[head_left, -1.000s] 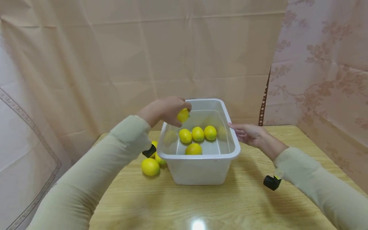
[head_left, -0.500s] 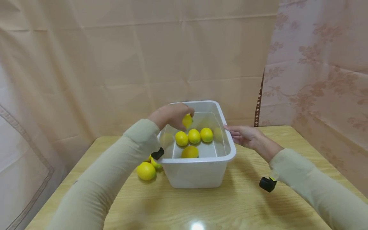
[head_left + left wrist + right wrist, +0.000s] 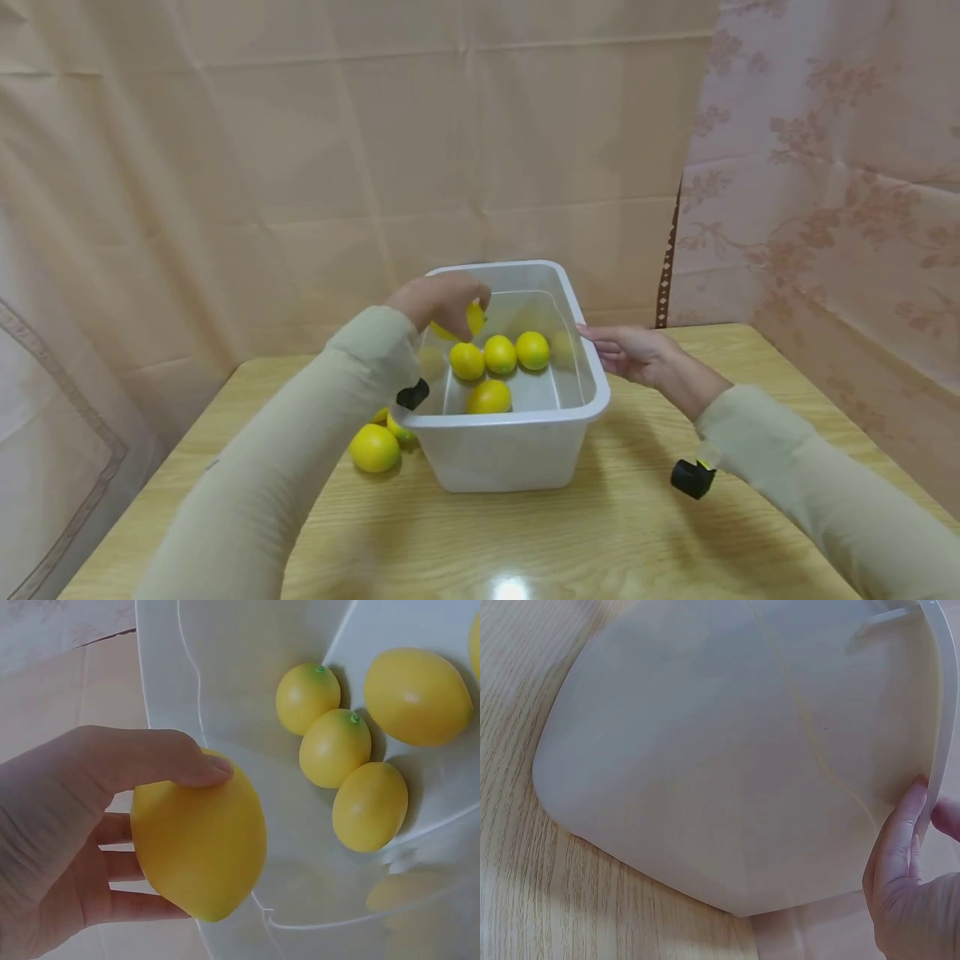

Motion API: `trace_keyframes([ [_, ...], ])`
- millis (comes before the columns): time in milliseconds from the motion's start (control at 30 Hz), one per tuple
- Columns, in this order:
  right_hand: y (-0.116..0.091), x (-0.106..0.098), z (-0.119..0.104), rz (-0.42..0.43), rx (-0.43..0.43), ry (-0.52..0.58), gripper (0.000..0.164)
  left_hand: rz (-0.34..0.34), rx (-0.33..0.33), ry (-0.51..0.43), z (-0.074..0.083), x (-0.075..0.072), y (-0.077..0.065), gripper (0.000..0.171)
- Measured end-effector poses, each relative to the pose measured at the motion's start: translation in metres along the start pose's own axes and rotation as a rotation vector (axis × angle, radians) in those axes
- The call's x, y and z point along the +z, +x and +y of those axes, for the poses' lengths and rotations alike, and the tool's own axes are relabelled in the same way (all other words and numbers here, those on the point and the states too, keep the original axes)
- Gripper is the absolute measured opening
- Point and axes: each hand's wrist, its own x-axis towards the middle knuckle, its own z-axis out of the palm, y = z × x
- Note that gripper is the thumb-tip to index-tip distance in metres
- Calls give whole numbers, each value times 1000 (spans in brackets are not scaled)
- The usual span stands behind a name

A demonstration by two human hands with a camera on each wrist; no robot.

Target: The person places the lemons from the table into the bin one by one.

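A yellow lemon (image 3: 199,840) is held in my left hand (image 3: 442,302), the thumb across its near side and the fingers behind it. This hand hangs over the left side of a white plastic bin (image 3: 498,454). On the bin's floor lie several lemons; three small ones, with a middle lemon (image 3: 499,355), form a row, and a larger lemon (image 3: 489,397) sits nearer the front wall. My right hand (image 3: 633,354) pinches the bin's right rim (image 3: 943,712), thumb on one side and fingers on the other.
Outside the bin, to its left, a few more lemons rest on the wooden table, one of them a large lemon (image 3: 375,448) partly in front of the others. A beige curtain (image 3: 360,150) hangs behind the table (image 3: 480,542); a floral curtain (image 3: 840,208) hangs at right.
My left hand has brought its lemon lower over the bin, then shifted slightly left. The right hand has kept its hold on the rim. The head view has turned a little.
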Motion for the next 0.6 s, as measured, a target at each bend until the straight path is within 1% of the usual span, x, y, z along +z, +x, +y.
trace_keyframes([
  [100, 1, 1, 1, 8, -2, -3, 27, -1, 3, 35, 1, 2, 3, 48],
  [233, 2, 2, 2, 10, -3, -2, 27, -33, 11, 78, 3, 9, 6, 49],
  [333, 3, 3, 3, 7, -5, -4, 25, -62, 6, 80, 5, 14, 8, 49],
  [467, 2, 4, 2, 7, -12, -13, 23, -67, -9, 65, 5, 19, 8, 46],
  [600, 3, 7, 0, 0, -11, -9, 24, -75, -31, 65, 3, 19, 5, 41],
])
